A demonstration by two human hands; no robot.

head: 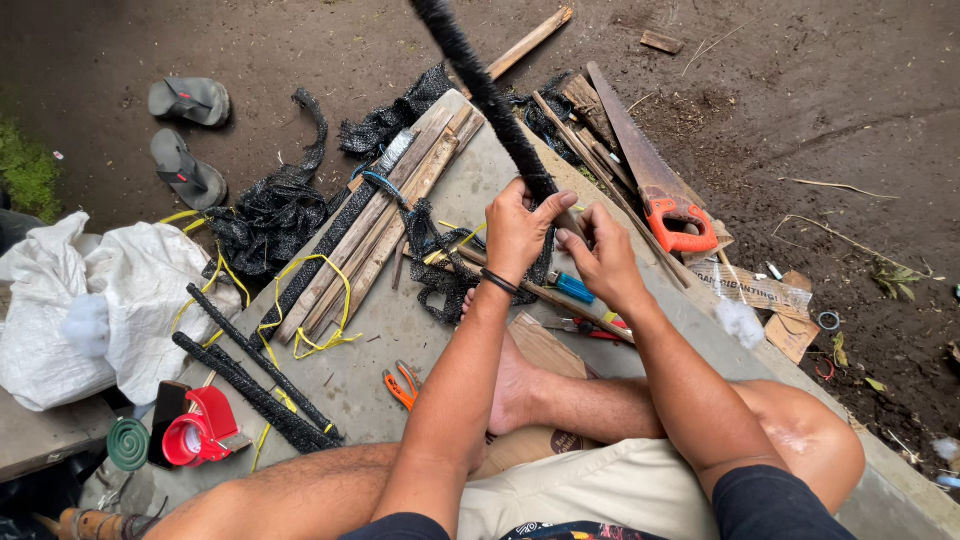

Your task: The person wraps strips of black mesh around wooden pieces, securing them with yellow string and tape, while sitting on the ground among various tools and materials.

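Two bare hands work at one long stick wrapped in black netting (pixel 490 95), which rises from the hands up past the top edge of the view. The left hand (pixel 517 232) is closed around the wrapped stick at its lower part, fingers curled over the netting and thumb pressed against it; a dark band sits on that wrist. The right hand (pixel 603 255) is just beside it, touching it, fingertips pinched on the stick or the netting edge — which of the two cannot be told.

The person sits on a grey concrete slab (pixel 400 330), legs folded, one bare foot resting on a piece of cardboard (pixel 545 350). On the slab, left of the hands:

- a bundle of wooden slats (pixel 385 215), lying side by side, with yellow cord (pixel 320 300) looped over one end;
- two finished black-wrapped sticks (pixel 255 375), near the slab's left edge;
- orange-handled pliers (pixel 402 385), near the left forearm;
- a red tape dispenser (pixel 205 428) and a green coil (pixel 128 444) at the lower left.

Loose black netting (pixel 275 215) lies heaped beyond the slats. A handsaw with an orange handle (pixel 660 190) lies right of the hands, blade pointing away — a blue-handled tool (pixel 573 288) sits below the right hand. A white sack (pixel 90 300) lies at far left, and two grey sandals (pixel 187 135) rest on the dirt ground.
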